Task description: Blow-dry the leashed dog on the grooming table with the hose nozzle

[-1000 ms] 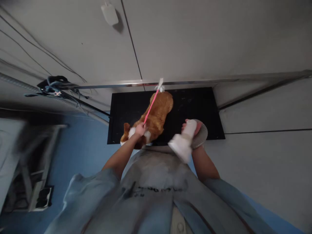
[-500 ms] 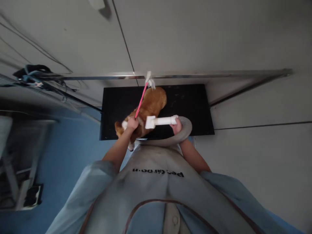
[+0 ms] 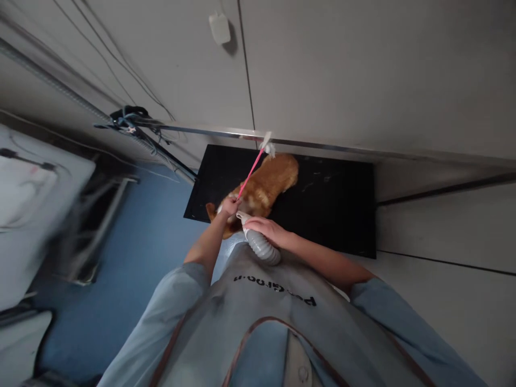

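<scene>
The dog (image 3: 274, 177) lies on the black surface (image 3: 334, 204). Left fingers (image 3: 231, 205) grip the leash (image 3: 250, 171) (best held taut). Right fingers (image 3: 260, 224) wrap the hose (image 3: 263, 249), which should sweep slowly along the fur.

Tan-and-white dog (image 3: 271, 181) lying on black table (image 3: 334, 207), taut pink leash (image 3: 250, 173), ribbed grey hose (image 3: 264, 250) at its head

Dog (image 3: 274, 177), pink leash (image 3: 250, 172), grey hose (image 3: 264, 250), black table (image 3: 330, 209)

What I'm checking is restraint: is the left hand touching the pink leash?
Touching. The head view shows the left hand closed around the lower end of the pink leash; the right hand grips the hose.
</scene>
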`<act>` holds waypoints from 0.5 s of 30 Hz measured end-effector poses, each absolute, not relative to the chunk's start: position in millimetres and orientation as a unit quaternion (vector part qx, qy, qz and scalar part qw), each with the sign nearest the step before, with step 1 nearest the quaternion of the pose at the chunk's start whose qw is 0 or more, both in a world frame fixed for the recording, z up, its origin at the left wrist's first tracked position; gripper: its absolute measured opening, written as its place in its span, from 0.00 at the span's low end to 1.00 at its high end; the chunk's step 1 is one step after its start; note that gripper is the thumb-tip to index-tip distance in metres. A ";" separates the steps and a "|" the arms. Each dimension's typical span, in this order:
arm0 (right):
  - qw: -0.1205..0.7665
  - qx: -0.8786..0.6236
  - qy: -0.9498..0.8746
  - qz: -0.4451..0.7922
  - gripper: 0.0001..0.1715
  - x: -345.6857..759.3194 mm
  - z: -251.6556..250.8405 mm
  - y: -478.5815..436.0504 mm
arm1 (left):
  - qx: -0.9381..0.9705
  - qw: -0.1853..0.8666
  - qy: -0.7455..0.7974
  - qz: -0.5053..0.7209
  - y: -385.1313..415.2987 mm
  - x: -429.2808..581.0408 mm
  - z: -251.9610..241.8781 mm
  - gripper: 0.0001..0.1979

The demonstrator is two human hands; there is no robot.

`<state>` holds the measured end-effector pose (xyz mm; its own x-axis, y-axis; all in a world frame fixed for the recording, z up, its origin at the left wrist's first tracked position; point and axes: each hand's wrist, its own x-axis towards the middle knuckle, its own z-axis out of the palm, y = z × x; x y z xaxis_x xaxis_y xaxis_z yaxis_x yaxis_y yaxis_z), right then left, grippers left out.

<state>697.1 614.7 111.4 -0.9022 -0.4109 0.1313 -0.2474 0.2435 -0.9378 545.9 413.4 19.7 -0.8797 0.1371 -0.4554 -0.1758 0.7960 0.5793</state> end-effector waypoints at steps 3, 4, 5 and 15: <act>0.075 -0.212 0.816 -0.532 0.20 693.2 104.3 611.8 | -0.029 0.231 0.909 0.345 413.1 554.5 18.9 0.10; 0.082 -0.228 0.821 -0.517 0.20 692.0 101.3 611.0 | -0.035 0.226 0.907 0.355 412.4 559.2 18.5 0.09; 0.092 -0.249 0.820 -0.507 0.19 691.1 98.1 610.9 | -0.041 0.222 0.903 0.365 411.1 564.6 18.2 0.09; 0.125 -0.301 0.811 -0.485 0.20 701.3 58.4 639.3 | -0.174 0.192 0.856 0.447 395.4 629.0 22.0 0.12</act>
<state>701.3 639.3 58.4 -0.7876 -0.6097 0.0890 -0.3666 0.3476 -0.8630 629.0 395.4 22.0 -0.8659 -0.1256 -0.4841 -0.4690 0.5402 0.6987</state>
